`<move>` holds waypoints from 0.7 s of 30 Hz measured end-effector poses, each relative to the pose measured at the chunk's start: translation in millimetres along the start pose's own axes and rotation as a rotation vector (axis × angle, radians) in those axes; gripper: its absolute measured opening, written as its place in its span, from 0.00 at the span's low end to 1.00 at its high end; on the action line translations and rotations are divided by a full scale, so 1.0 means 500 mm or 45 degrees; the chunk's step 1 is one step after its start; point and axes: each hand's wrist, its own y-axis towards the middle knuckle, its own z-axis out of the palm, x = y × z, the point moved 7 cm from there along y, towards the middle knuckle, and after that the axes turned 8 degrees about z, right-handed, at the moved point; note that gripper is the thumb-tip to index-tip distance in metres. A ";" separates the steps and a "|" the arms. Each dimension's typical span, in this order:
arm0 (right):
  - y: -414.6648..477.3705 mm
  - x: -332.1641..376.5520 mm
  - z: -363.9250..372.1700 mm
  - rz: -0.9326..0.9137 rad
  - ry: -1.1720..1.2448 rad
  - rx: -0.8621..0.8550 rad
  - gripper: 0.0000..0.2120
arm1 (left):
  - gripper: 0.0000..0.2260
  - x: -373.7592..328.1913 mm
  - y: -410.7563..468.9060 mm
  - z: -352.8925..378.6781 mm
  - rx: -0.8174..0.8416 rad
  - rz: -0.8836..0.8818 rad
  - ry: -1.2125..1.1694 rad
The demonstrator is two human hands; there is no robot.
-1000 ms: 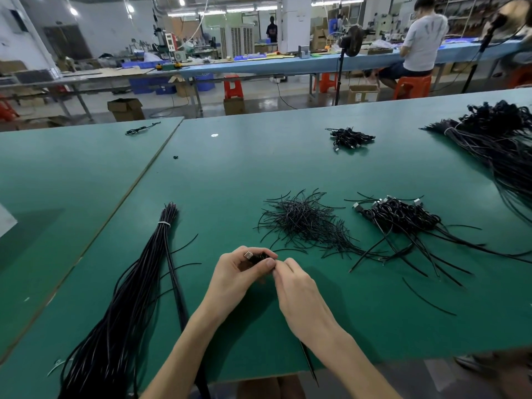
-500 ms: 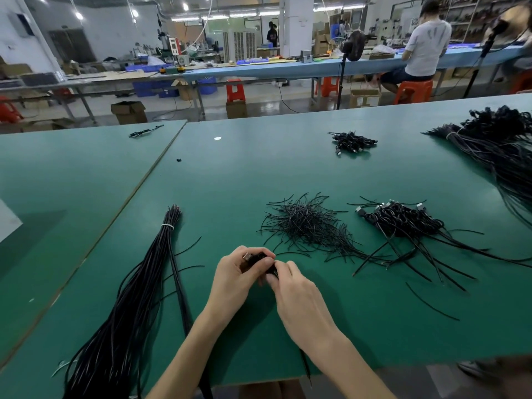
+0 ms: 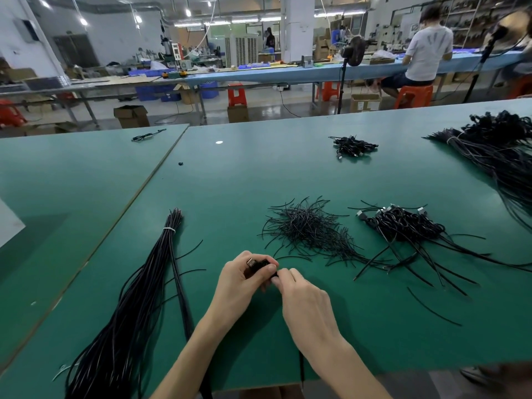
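**Right hand closed in on coiled USB cable; piles unmoved**

Movement since 1 s ago: slight. The right hand [image 3: 305,300] has drawn its fingertips tighter against the thumb of the left hand [image 3: 241,286]. Both sit at the same near-centre spot on the green counter [image 3: 259,174], and every pile lies as it did.

Item in hand: 1 black USB cable [image 3: 260,266], wound into a small coil, with its metal USB plug [image 3: 251,263] poking up past the left thumb.

- Left hand: fingers curled round the coil, thumb across the top.
- Right hand: fingertips pinched together at the coil's right edge, touching the left thumb. Whether a tie lies between them cannot be told.
- Position: the coil is inside the left grip and just above the counter. A black tail [image 3: 301,367] drops off the near edge between the forearms.

Handling, by judgement: light, soft and springy, so the coil would likely open if released. Best held across the turns, not by the plug, which is rigid and smooth.

Other stock on the counter:
- Heap of short black tie wires [image 3: 308,228], just beyond the hands.
- Pile of coiled cables [image 3: 403,226], right of that heap.
- Long cable bundle [image 3: 138,298] bound with a white tie [image 3: 169,229], to the left.
- Small far heap [image 3: 352,146] and large far-right bundle [image 3: 495,151].
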 end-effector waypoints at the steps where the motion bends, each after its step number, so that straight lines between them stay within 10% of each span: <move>1: 0.002 -0.005 0.007 0.005 0.021 0.035 0.10 | 0.05 0.001 0.001 0.000 0.004 -0.002 -0.005; 10: 0.013 -0.050 0.030 -0.047 0.252 0.471 0.11 | 0.04 -0.003 -0.002 0.007 0.044 -0.050 -0.126; 21: -0.003 -0.063 0.023 0.033 0.434 0.322 0.11 | 0.04 0.001 -0.006 0.007 0.028 -0.093 -0.262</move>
